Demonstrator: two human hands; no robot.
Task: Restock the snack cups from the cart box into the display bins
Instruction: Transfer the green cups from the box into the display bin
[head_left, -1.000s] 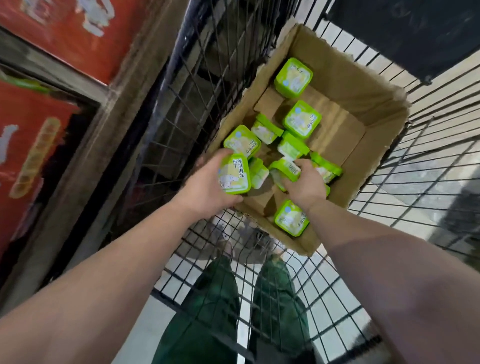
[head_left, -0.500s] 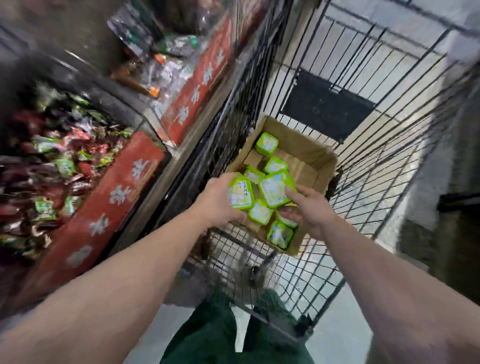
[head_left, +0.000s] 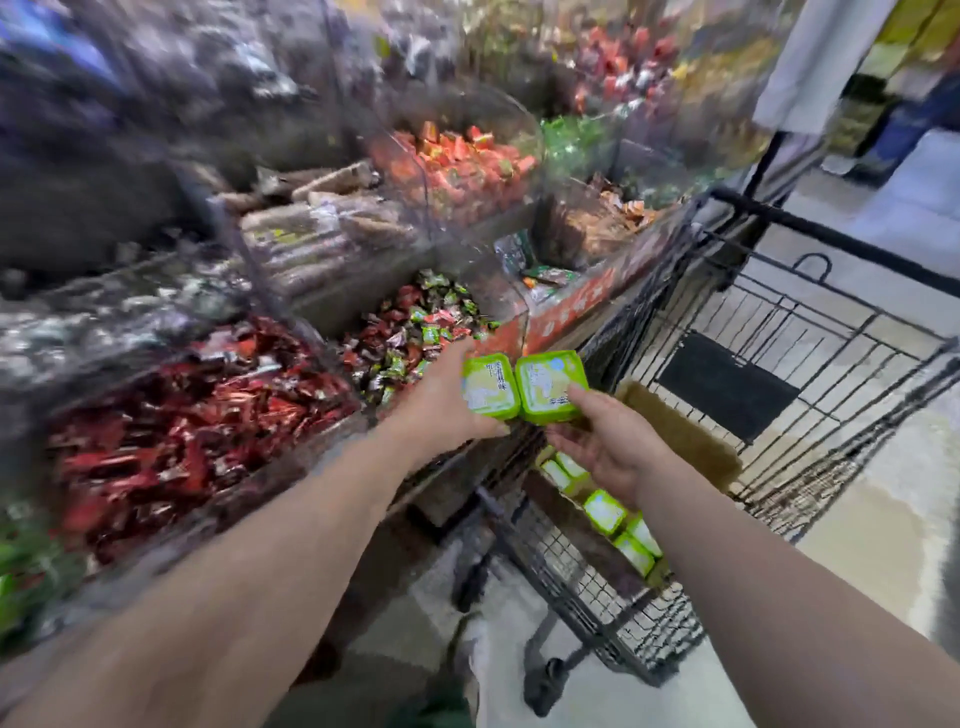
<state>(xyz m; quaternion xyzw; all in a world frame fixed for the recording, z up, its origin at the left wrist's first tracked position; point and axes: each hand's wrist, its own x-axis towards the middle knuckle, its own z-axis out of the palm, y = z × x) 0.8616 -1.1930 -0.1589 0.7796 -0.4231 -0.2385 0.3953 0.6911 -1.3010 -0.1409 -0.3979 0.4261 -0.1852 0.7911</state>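
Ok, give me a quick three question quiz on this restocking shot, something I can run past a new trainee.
1. True or false: each hand holds one green snack cup.
2. Where are the remaining green cups? A) in the cardboard box in the cart, B) on the floor, C) in the bin of red wrappers.
3. Fill in: the two held cups are lifted in front of the bin of mixed red and green ______.

Key
1. True: the left hand grips the left cup and the right hand grips the right cup.
2. A: the spare cups lie in the cardboard box inside the wire cart.
3. Candies.
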